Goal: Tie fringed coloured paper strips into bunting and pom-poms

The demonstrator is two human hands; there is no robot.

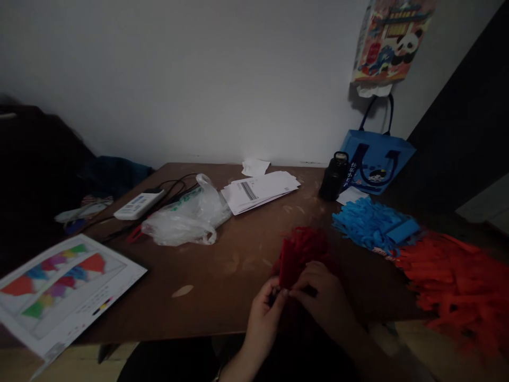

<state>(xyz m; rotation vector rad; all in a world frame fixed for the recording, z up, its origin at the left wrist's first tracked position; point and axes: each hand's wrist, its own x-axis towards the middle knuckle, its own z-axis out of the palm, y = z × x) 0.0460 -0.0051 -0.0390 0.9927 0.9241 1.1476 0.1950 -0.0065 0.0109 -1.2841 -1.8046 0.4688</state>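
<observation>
A dark red bundle of fringed strips (306, 245), with a flat folded band along its left side, stands near the table's front edge. My left hand (267, 305) pinches the lower end of that band between thumb and fingers. From the right, my right hand (320, 289) meets it with thumb and forefinger pinched at the same lower corner. Both thumbs nearly touch. The palm side of my right hand and the bundle's lower part are hidden in shadow. Right of the bundle lie blue fringed strips (369, 220) and a heap of orange-red strips (457, 281).
On the brown table (234, 270) lie a printed colour sheet (119, 276), a white plastic bag (183, 215), a power strip (139, 204) with cables, and stacked white papers (260, 191). A black bottle (334, 178) and blue tote bag (376, 159) stand back right, below a tissue pack (392, 45).
</observation>
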